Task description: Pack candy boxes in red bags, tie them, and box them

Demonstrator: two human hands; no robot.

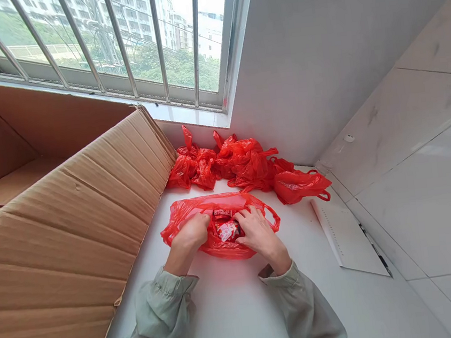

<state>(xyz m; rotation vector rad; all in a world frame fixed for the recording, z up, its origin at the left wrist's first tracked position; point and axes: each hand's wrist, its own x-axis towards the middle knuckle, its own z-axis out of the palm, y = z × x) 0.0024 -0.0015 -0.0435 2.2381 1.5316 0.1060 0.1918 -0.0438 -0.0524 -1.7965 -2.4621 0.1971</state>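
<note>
A red plastic bag [234, 252] lies on the white surface with its mouth open towards me. Inside it are a red and white packet [228, 231] and a second red item with printing [222, 213] behind it. My left hand [192, 231] reaches in at the left side with its fingers curled closed; what they hold is hidden. From the right, my right hand [259, 233] has its thumb and fingers bent around the right end of the packet. One bag handle [273, 219] stands up beside that hand.
Several knotted red bags [244, 159] are heaped against the wall, with a flatter red bag [302, 183] to their right. A large open cardboard box [92, 204] fills the left. A white spiral-bound calendar or pad [349, 236] lies at right. Behind is a barred window [115, 41].
</note>
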